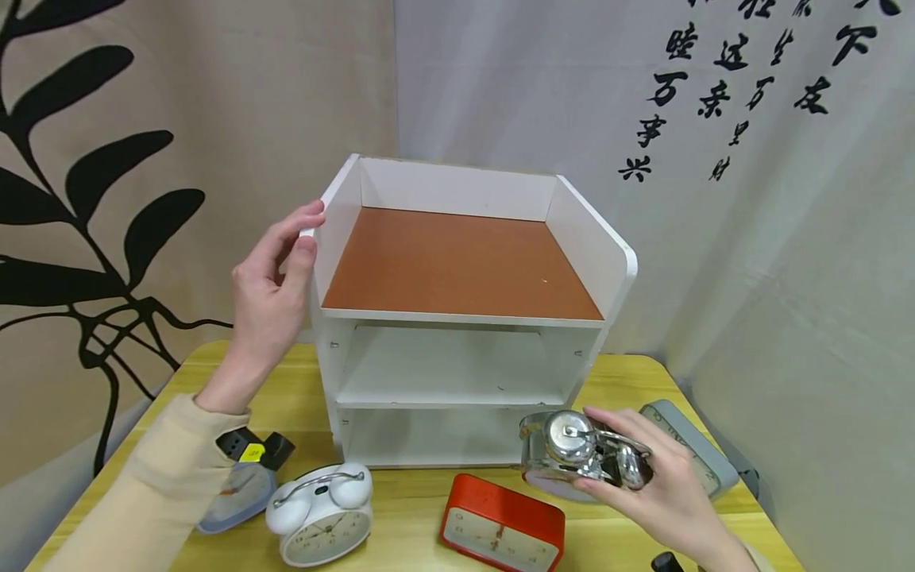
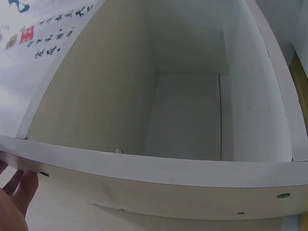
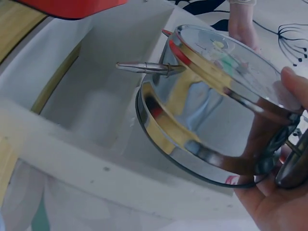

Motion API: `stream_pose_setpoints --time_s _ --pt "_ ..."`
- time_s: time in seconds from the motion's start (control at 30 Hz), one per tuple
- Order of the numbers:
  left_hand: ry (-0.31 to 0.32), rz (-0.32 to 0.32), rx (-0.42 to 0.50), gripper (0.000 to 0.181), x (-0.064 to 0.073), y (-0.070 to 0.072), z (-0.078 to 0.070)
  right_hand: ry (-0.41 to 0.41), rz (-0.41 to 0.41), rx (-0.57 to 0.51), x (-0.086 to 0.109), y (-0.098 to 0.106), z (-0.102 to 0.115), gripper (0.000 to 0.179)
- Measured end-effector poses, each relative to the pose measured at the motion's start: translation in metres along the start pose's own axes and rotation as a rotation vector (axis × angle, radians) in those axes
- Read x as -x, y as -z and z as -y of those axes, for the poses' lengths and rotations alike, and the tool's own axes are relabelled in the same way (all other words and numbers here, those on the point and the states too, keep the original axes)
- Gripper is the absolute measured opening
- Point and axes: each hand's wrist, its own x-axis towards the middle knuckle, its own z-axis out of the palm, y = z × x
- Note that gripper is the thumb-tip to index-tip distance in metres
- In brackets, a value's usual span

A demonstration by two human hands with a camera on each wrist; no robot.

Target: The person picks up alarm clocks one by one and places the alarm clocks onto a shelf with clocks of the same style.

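Observation:
A white shelf unit [image 1: 443,318] with a brown top surface stands on the table. My left hand [image 1: 272,278] grips the front edge of its left side panel near the top, and in the left wrist view those fingers [image 2: 26,187] touch the panel. My right hand [image 1: 650,477] holds a silver twin-bell alarm clock [image 1: 546,449] by its bell end, in front of the shelf's lower right corner. In the right wrist view the clock's shiny metal case [image 3: 211,115] and glass face show, with thumb and fingers around it.
On the yellow wood-grain table [image 1: 407,508] stand a white twin-bell alarm clock [image 1: 325,516], a red rectangular clock [image 1: 503,520] and a grey-blue clock [image 1: 689,445]. A blue clock [image 1: 239,500] sits partly behind my left wrist. Printed curtains [image 1: 500,95] hang behind.

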Motion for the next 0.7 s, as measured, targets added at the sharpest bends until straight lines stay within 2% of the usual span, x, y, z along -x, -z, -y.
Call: stream_pose_setpoints --time_s 0.1,0.3,0.5,0.7 --pt "0.002 0.000 -0.002 0.036 0.000 0.001 0.000 0.043 0.010 -0.013 -0.009 -0.002 0.005 0.078" --pt "0.008 0.006 -0.003 0.036 0.001 0.001 0.001 0.077 0.032 -0.046 -0.025 -0.005 0.016 0.071" --pt "0.017 0.008 -0.002 0.037 0.001 0.001 0.001 0.122 0.000 -0.080 -0.039 -0.009 0.027 0.068" --pt "0.013 0.008 -0.002 0.036 0.000 0.000 0.001 0.205 -0.038 -0.141 -0.056 -0.011 0.040 0.067"
